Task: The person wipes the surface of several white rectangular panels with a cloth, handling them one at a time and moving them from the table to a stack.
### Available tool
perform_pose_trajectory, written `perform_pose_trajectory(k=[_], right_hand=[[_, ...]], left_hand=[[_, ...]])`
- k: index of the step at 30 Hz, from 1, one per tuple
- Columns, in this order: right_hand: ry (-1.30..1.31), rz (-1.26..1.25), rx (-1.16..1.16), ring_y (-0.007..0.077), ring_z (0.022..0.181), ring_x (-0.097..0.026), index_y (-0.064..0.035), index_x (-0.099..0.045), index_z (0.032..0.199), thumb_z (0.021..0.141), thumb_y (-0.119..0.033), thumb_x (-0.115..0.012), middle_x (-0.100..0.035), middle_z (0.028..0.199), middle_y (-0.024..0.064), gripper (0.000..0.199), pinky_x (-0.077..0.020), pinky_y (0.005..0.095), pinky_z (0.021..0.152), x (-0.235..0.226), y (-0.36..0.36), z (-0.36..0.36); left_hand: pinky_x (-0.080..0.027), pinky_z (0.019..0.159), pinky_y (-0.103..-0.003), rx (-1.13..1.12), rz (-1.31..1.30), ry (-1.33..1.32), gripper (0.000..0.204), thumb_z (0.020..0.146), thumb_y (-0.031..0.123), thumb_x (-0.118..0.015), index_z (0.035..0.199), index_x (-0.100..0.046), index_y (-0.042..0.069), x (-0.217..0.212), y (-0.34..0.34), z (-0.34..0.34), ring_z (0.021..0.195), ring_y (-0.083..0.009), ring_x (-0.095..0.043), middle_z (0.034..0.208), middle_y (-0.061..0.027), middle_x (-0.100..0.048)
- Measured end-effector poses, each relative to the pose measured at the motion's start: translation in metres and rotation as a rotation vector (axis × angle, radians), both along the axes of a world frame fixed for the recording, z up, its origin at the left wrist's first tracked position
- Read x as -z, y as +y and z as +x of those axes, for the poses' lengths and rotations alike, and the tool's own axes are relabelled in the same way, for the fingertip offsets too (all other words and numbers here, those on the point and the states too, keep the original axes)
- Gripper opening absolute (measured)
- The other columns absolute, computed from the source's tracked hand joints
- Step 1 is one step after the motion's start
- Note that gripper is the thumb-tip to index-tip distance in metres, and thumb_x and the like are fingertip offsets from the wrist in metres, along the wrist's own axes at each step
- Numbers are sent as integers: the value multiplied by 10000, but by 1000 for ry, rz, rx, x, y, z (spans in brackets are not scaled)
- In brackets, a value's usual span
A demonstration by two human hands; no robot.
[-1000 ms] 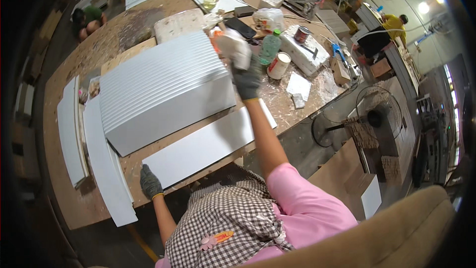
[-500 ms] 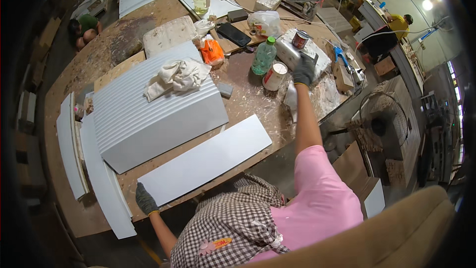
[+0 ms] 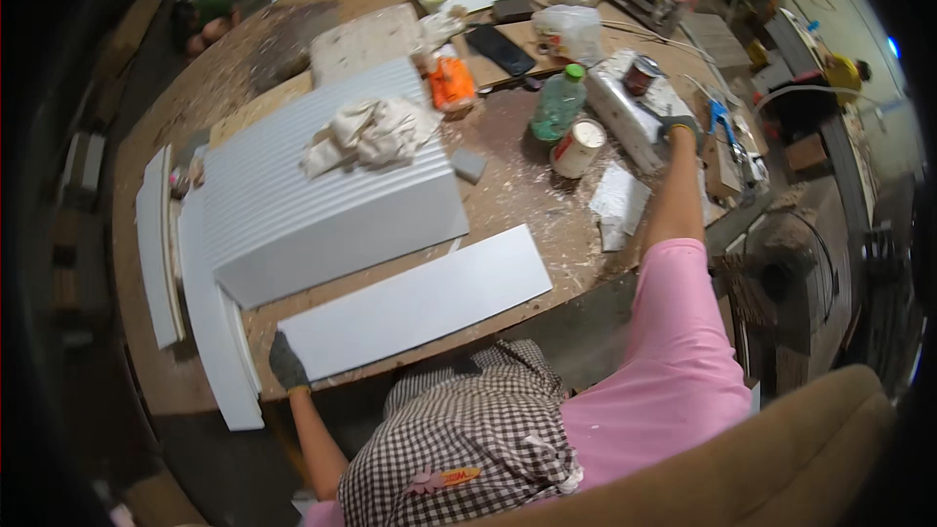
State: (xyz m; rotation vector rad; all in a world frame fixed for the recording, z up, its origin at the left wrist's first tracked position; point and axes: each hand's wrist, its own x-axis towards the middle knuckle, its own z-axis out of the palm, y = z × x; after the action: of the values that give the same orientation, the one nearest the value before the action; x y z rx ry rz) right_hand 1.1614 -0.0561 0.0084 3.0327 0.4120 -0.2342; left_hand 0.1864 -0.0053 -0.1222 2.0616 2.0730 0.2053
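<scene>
A long, flat white board [image 3: 420, 303] lies at the table's near edge. My left hand [image 3: 287, 363], in a dark grey glove, grips its left end. At the right side, my gloved right hand [image 3: 679, 127] is closed round a thin, flat tool, blurred, whose kind I cannot make out. It is over the near right edge of a white-smeared block [image 3: 625, 119]. A small dark can [image 3: 640, 75] stands on that block. Left of it are an open white tub [image 3: 578, 148] and a green-capped bottle [image 3: 559, 102].
Ribbed white panels [image 3: 312, 190] are stacked behind the board, a crumpled cloth [image 3: 371, 134] on top. Long white strips [image 3: 213, 322] lie at the left. A phone [image 3: 500, 49], orange packet [image 3: 451, 84] and blue-handled tool [image 3: 720, 125] lie farther back. Another person [image 3: 210, 24] is at the far left.
My right hand has moved right and nearer along the smeared block, away from the dark can. The left hand stays at the board's end. The whole view has shifted.
</scene>
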Motion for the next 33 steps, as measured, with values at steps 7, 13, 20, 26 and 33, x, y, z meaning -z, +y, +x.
perform_pose_trajectory(k=[7,13,20,26,33], right_hand=[[-248,480,76,330,1055,-633,-41,-614,1222,890,-234,-473,-648,1170,187,408,-471,433,879,-35,-38,-41],[358,1101,-664,145,902,-613,-2,-655,1114,945,-179,-573,-678,1010,73,258,-486,293,777,20,-84,-276],[539,661,-626,290,828,-656,-163,-625,1233,825,-197,-679,-664,902,157,412,-517,389,783,50,-68,-520],[474,646,-585,287,850,-649,-172,-657,1188,825,-218,-689,-656,928,140,367,-510,392,811,40,-62,-579],[506,607,-608,285,878,-651,-182,-662,1190,838,-205,-679,-661,941,147,353,-506,391,833,32,-58,-601]], left_hand=[[-419,1020,-387,106,163,-8,362,941,109,-400,1241,-572,2,-6,-4,2,1151,-314,-565,1257,-167,-596],[-455,984,-417,185,41,197,378,921,70,-402,1273,-531,26,-7,6,25,1110,-334,-581,1244,-190,-585],[-467,953,-447,282,49,50,364,923,74,-412,1263,-534,23,-12,-1,19,1075,-357,-592,1197,-224,-593],[-431,1001,-445,268,-52,-45,406,933,84,-400,1326,-484,28,-28,-1,30,1139,-365,-554,1273,-224,-554],[-474,944,-442,384,98,19,404,912,55,-430,1311,-486,39,-19,-3,25,1083,-360,-590,1210,-217,-583]])
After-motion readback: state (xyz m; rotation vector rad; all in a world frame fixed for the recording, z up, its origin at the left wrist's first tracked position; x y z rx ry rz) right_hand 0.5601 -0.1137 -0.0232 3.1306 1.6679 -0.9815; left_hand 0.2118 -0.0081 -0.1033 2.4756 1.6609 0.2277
